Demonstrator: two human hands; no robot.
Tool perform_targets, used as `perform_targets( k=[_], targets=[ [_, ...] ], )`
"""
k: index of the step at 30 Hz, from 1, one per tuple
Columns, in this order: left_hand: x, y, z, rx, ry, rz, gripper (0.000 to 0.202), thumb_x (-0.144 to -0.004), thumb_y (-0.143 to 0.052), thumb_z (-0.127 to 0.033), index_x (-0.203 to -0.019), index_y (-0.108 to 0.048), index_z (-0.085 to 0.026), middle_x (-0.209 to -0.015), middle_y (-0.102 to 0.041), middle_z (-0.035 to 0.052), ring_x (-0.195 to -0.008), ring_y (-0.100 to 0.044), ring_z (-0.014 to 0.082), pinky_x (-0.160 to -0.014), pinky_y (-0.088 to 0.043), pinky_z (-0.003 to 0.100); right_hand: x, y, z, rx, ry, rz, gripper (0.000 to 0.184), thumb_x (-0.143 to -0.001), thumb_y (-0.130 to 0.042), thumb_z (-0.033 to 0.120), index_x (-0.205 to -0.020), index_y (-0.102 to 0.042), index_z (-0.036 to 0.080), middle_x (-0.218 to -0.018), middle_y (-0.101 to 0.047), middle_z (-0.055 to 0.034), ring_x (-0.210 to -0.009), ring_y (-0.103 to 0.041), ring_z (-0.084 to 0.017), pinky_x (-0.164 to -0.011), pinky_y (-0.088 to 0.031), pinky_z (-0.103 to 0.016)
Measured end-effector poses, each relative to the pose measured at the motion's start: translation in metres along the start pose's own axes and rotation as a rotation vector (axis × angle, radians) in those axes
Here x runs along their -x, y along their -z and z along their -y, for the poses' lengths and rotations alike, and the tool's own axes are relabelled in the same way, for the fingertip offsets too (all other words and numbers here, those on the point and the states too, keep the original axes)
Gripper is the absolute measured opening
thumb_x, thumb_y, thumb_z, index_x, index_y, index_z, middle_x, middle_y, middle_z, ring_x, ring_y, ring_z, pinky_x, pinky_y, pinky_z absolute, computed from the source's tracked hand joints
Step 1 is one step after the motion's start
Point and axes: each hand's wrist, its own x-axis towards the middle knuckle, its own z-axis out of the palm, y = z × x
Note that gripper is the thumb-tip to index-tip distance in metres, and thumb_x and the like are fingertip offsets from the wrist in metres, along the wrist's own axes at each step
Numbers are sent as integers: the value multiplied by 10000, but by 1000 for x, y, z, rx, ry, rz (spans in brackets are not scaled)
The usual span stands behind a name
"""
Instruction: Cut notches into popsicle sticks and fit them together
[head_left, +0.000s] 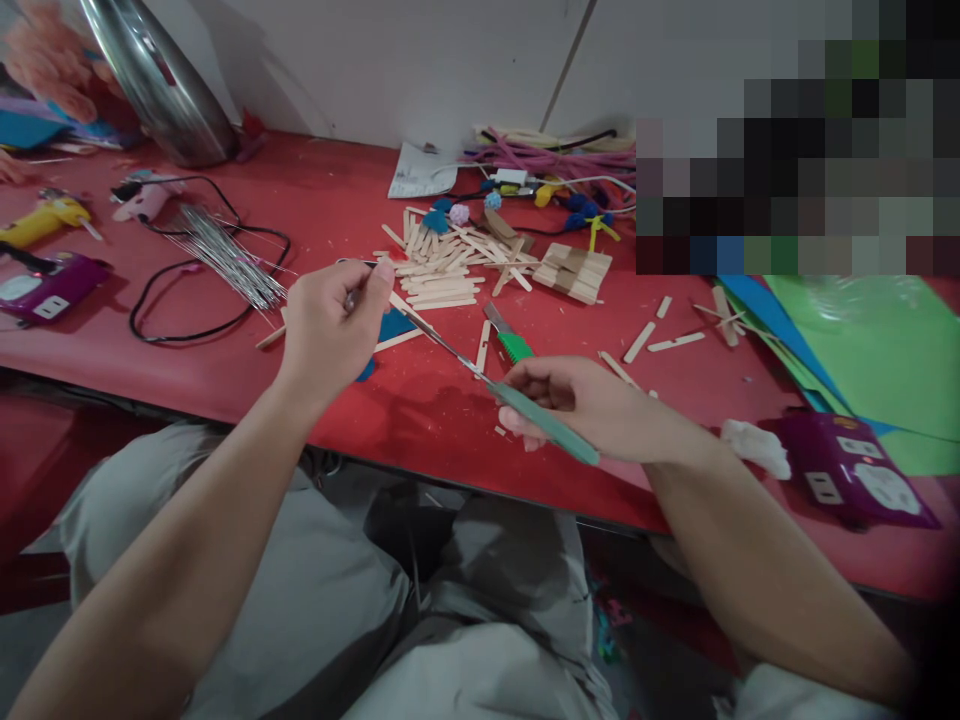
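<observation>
While my right hand (581, 400) grips a slim green-handled metal tool (552, 426), my left hand (330, 315) pinches, apparently, a pale flat wooden stick (400, 302) beside its fingertips. Looks like trimming; steady alignment's needed next.

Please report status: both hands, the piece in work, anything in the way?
Left hand pinches small wooden stick. Right hand grips green-handled tool, tip near stick. Green knife lies just beyond right hand.
</observation>
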Motion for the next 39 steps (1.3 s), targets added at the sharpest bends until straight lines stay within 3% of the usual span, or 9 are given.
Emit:
perform_targets(
  k=[6, 12, 15, 19, 24, 28, 32, 36, 39],
  targets=[
    [-2, 1, 4, -129, -102, -45, 394, -914, -525, -350, -559, -438, -203, -498, -360, -36, -499, -347, 109, -543, -258, 319, -5, -1, -13, 50, 64, 36, 358, -680, -821, 419, -861, -603, 200, -763, -647, 7, -686, -612, -124, -620, -503, -240],
    [-11, 9, 12, -69, -1, -146, 420, -912, -526, -357, -525, -449, -211, -482, -322, -34, -499, -340, 114, -535, -231, 333, -1, 4, -6, 73, 162, -16, 395, -695, -788, 478, -908, -621, 191, -836, -677, -27, -720, -625, -144, -674, -531, -276],
    [-9, 8, 11, 72, 109, -51, 415, -891, -544, -381, -518, -490, -208, -456, -322, -40, -460, -334, 104, -485, -235, 315, -5, 20, -9, 141, 263, -292, 369, -750, -721, 490, -943, -628, 190, -873, -704, -62, -730, -648, -177, -692, -536, -320],
    [0, 0, 4, 134, 161, 342, 402, -858, -566, -389, -517, -484, -193, -461, -306, -46, -438, -282, 87, -439, -199, 288, -16, 51, -30, 636, 179, -781, 304, -773, -653, 436, -949, -627, 189, -867, -702, -95, -793, -663, -264, -710, -506, -403],
    [10, -13, 2, 180, 129, 606, 424, -879, -536, -430, -541, -458, -186, -481, -300, -44, -454, -285, 84, -457, -234, 272, -22, 72, -42, 922, 157, -795, 163, -797, -602, 321, -873, -645, 183, -874, -694, -133, -834, -647, -311, -739, -486, -437],
    [13, -25, 8, 166, 141, 665, 434, -907, -476, -467, -581, -528, -185, -493, -391, -31, -458, -353, 97, -476, -288, 277, -18, 52, -29, 836, 305, -787, 248, -876, -563, 436, -867, -642, 201, -891, -697, -101, -723, -625, -227, -692, -485, -363],
    [14, -32, 13, 135, 83, 681, 413, -909, -470, -439, -586, -514, -186, -529, -440, -25, -503, -413, 106, -524, -323, 284, -19, 26, -23, 948, 247, -477, 469, -819, -607, 621, -1001, -621, 189, -890, -689, -104, -768, -625, -264, -636, -442, -349],
    [16, -32, 14, 75, 16, 650, 394, -900, -487, -392, -571, -408, -191, -537, -316, -43, -512, -322, 98, -517, -259, 288, -21, 22, -29, 997, 231, -418, 368, -920, -506, 396, -1203, -573, 170, -1090, -682, -144, -940, -647, -301, -723, -449, -363],
    [18, -32, 16, 47, -6, 521, 401, -896, -502, -365, -571, -336, -197, -555, -268, -45, -530, -288, 101, -529, -239, 295, -17, 24, -28, 747, 218, -411, 360, -971, -400, 350, -1271, -535, 205, -957, -704, -84, -776, -655, -233, -661, -451, -331]
  ],
)
